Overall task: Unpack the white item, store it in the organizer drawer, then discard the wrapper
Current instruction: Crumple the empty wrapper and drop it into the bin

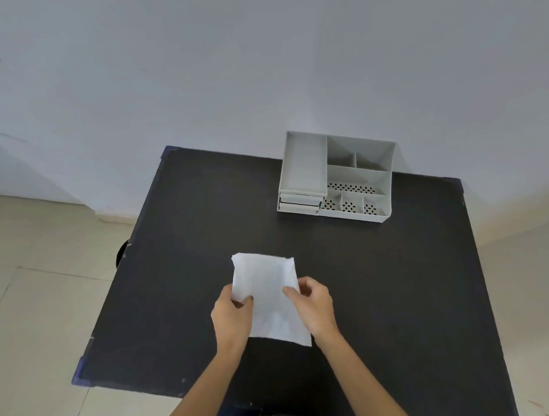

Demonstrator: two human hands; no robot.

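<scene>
The unpacking step looks to be in hand: the white packet sits near-centre over the dark surface, pinched at its left edge by the left hand and at its right edge by the right hand, forearms converging from the near side. Next, probably, tearing it open; the organizer stands far right, drawers seemingly closed.
</scene>
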